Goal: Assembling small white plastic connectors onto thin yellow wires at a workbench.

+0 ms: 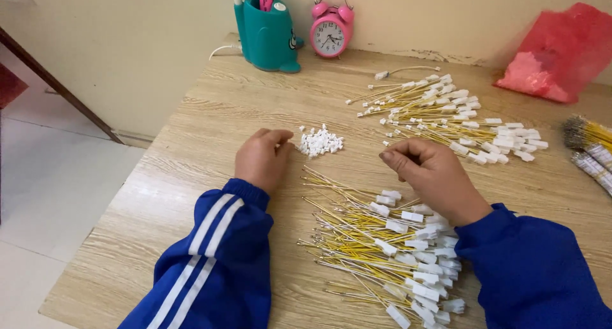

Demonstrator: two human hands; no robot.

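Head view: left hand pinches at the small pile of white plastic connector caps mid-desk; right hand, fingers closed, contents unclear, hovers over the near heap of yellow wires. Next calls for fine alignment.

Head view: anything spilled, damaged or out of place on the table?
Nothing stands out. The small white caps sit in one tight heap by the left hand, and both piles of yellow wires, near and far, stay gathered. The right hand is curled shut.

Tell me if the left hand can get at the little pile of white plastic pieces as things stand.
Probably yes. The left hand rests on the table with its fingertips right beside the pile of white pieces, and only bare wood lies between them. The yellow wires lie nearer the person, out of the way.
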